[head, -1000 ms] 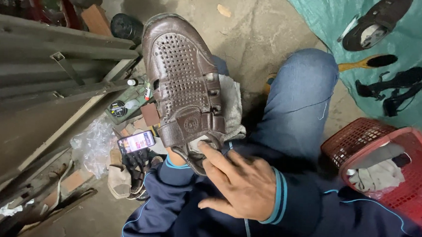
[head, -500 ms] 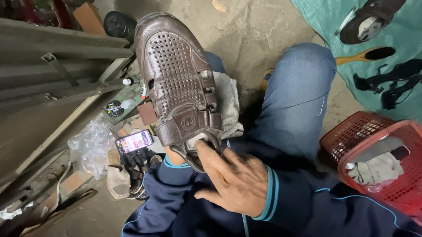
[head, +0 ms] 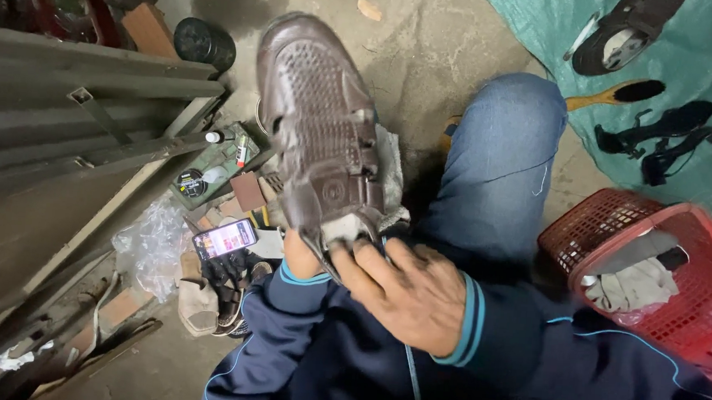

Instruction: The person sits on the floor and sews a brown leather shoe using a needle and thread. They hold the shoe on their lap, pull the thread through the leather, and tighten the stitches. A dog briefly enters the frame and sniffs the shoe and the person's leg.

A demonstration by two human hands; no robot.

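- Stained concrete floor (head: pixel 431 56) lies below.
- Left hand (head: pixel 303 254) (mostly hidden) props up the brown perforated shoe (head: pixel 319 124); its grip is unclear.
- Right hand (head: pixel 408 290) presses a grey cloth (head: pixel 346 228) against the shoe's heel, fingers closed on it.

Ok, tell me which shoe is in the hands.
The brown perforated shoe, gripped at its heel by the right hand; the black sandals lie untouched on the green tarp.

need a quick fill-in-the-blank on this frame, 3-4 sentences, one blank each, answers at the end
1. The left hand is tucked inside a perforated shoe whose colour is ____.
2. The right hand presses a grey ____ against the shoe's heel end.
3. The red basket sits on the person's ____ side.
4. The phone on the ground has its screen ____.

Missing words: brown; cloth; right; lit
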